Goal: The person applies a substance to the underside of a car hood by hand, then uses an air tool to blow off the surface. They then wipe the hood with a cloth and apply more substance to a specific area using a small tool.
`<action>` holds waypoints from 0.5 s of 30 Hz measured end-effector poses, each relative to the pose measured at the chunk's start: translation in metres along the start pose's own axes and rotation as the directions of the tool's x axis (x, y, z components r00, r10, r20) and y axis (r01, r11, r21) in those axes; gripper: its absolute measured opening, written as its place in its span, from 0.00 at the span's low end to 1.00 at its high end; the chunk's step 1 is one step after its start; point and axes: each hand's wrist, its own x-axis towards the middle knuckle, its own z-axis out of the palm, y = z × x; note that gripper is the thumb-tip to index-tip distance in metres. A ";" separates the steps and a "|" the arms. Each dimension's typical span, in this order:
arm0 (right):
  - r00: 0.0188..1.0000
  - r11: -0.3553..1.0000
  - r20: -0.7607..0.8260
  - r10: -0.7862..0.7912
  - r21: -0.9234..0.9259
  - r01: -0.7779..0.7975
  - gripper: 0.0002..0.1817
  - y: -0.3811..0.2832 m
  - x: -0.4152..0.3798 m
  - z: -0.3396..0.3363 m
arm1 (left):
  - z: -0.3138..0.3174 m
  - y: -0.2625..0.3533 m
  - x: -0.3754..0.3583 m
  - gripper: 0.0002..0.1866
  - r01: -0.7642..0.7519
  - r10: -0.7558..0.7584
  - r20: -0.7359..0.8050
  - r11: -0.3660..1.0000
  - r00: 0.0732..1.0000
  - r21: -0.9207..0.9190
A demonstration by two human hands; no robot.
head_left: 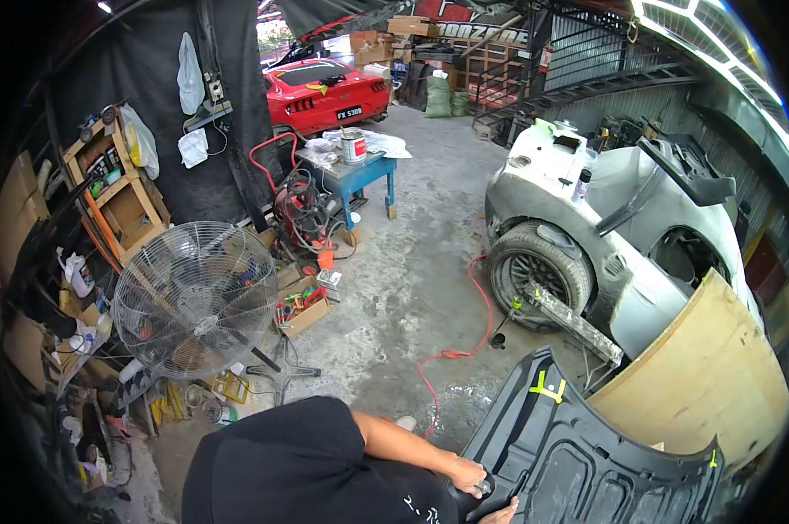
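Observation:
My left hand (468,474) reaches out from the black sleeve at the bottom of the head view. Its fingers are curled round a small dark, partly shiny item that I cannot make out, close against the edge of a black car hood (578,467). The hood shows its ribbed side and carries strips of yellow-green tape (548,387). Lower down, my right hand (501,513) is partly cut off by the frame. Its visible fingers are stretched out and lie by the hood's near edge.
A grey-white car body (617,288) and a curved wooden sheet (700,375) stand to the right. A red hose (422,371) crosses the concrete floor. On the left are a large fan (198,301), a toolbox (305,306) and a blue table (351,182); a red car (324,94) is behind.

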 end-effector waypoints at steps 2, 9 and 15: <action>1.000 1.000 0.007 -0.017 0.009 0.017 0.29 0.011 0.001 0.002 | 0.004 -0.003 0.001 0.26 -0.003 0.002 0.015 0.999 1.000 0.037; 0.996 0.996 -0.072 0.052 0.081 -0.046 0.24 0.028 0.012 0.017 | -0.007 0.005 0.017 0.25 -0.096 0.093 -0.108 0.995 0.990 -0.019; 0.997 0.999 -0.066 0.039 -0.014 -0.040 0.22 0.031 0.019 0.015 | -0.043 0.003 0.009 0.22 0.054 -0.058 -0.171 0.998 0.984 -0.028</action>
